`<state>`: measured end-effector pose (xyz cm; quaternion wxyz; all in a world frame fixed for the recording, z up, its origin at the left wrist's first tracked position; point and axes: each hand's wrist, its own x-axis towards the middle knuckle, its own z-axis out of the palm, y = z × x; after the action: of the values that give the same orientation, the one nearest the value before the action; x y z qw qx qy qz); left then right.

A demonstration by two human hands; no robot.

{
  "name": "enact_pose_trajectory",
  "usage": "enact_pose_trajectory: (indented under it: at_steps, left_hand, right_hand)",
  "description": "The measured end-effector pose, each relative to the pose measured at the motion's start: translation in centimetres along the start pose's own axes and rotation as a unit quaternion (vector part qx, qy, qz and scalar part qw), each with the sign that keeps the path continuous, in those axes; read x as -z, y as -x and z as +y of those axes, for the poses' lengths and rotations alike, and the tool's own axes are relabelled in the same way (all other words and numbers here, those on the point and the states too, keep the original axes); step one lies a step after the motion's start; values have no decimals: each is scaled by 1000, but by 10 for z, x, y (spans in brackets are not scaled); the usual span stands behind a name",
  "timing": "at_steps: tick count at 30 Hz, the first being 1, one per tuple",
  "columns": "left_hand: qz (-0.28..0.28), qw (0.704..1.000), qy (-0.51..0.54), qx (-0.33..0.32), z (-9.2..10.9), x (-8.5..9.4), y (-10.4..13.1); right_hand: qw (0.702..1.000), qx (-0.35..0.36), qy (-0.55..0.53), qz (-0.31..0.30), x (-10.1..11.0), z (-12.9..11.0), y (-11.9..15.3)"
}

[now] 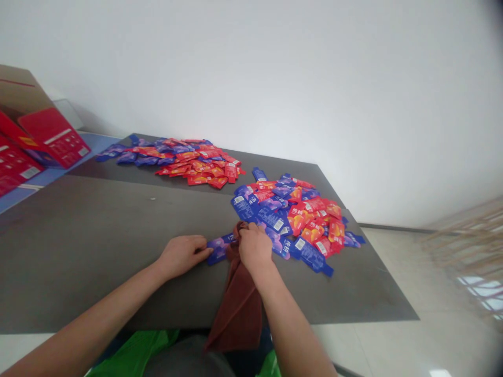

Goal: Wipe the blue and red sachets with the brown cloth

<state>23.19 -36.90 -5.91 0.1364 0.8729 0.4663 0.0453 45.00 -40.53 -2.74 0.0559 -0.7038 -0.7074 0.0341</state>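
A purple-blue pouch point(218, 248) lies flat on the dark grey table. At its left end is my left hand point(184, 255), with the fingers curled and the thumb and fingertips closed on the pouch's edge. My right hand point(254, 245) is closed around a bunched brown cloth point(240, 309), which it presses on the right part of that pouch. The cloth's lower end hangs over the table's front edge. Just beyond my right hand spreads a pile of red and purple pouches point(314, 228). The right end of the pouch is hidden by the cloth and hand.
A second heap of red and purple pouches point(196, 159) lies farther back on the table point(98, 235). Red cardboard boxes point(51, 136) stand at the left on a blue surface. A white wall point(251, 78) rises behind, and a slatted wooden rack point(467, 246) is at the right.
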Motion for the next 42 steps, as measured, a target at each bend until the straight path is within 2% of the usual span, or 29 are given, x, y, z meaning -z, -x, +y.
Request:
enact_pose_trajectory:
  at_steps: [2,3,7,9,11,13,15,17,19,21,24,26,28,30,31,33,37,39,42]
  left_hand:
    - [5,1000,-3,-3,0,-1,-1]
    - [6,1000,-4,-3,0,-2,-1]
    - [8,1000,11,8,-1,-3,1]
    - [4,1000,25,5,-1,-3,1]
    - [-1,1000,25,-7,-2,-2,2]
    - [-2,1000,11,-19,-3,-2,1]
    - [5,1000,-2,-19,-3,-2,1]
    - [5,1000,-3,-22,-4,-2,0]
    - [4,1000,-5,-19,-4,-3,0]
    - [2,1000,1,-13,-4,-3,0]
    - [-7,999,33,-16,-4,-3,0]
    - [-6,999,33,-18,-4,-3,0]
    - [0,1000,12,-18,-3,-2,0]
    - [3,1000,-5,-19,-3,-2,0]
    - [3,1000,-9,-19,-2,-2,0]
    - [2,1000,-12,-11,-2,-2,-1]
    - [-2,1000,23,8,-2,-2,1]
    - [-3,999,37,0,-1,-2,2]
    - [-2,1000,8,-16,0,-2,2]
  right_hand:
    - [999,-33,13,5,8,5,-2]
    - [1000,-20,12,13,11,2,0]
    - [989,141,-28,18,4,-33,15]
    - [984,169,-50,8,-8,-44,20]
    - [990,128,-60,17,-18,-39,19]
    - [997,58,-51,26,-21,-20,12]
    - [999,-9,-29,21,-17,0,5]
    - [999,-38,-15,16,-7,11,2]
    - [999,-17,-16,34,2,5,4]
    - [997,49,-29,48,4,-11,10]
    - [990,136,-37,16,-3,-30,16]
    - [993,113,-32,-3,-10,-25,13]
    - [999,38,-21,-4,-11,-9,7]
    - [1000,-22,-9,4,-6,6,3]
    - [999,-28,-8,12,-3,9,2]
    - [999,13,-22,36,3,2,5]
    - [988,137,-56,45,-3,-37,18]
    - [988,141,-61,28,-11,-45,19]
    - [994,83,-64,15,-17,-31,11]
